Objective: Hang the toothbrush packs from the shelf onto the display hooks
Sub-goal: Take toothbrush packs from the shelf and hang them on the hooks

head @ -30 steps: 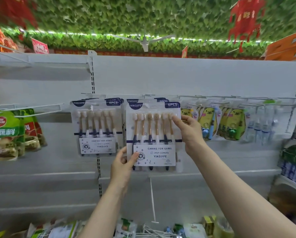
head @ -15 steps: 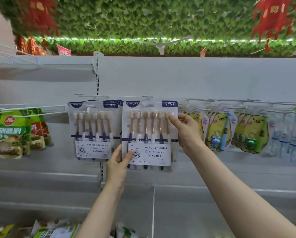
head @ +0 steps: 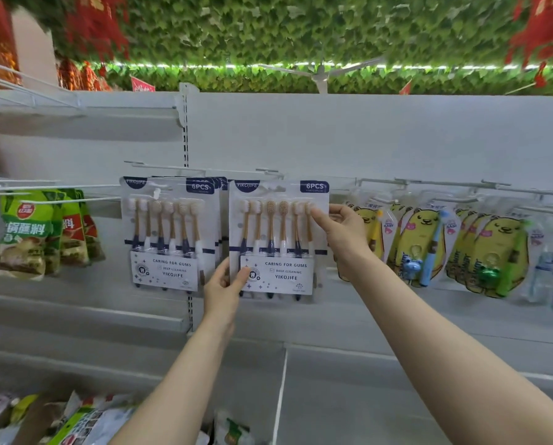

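**Pack held flat at the hook, not surely on it**

The toothbrush pack (head: pixel 278 239) sits against the back panel, its top edge just under the hook (head: pixel 270 171). The left hand (head: pixel 224 284) pinches its lower left corner, thumb on the front, and the right hand (head: pixel 342 229) pinches its right edge near the brush heads. Whether the hang hole is over the wire cannot be told. If it is not, letting go would likely drop the pack to the shelf below (head: pixel 381 390). An uneven push from two corners could skew the card and jam it. Its left edge is just beside the hung packs (head: pixel 169 232), so a sideways nudge could snag them; the bear packs (head: pixel 426 239) crowd the right.
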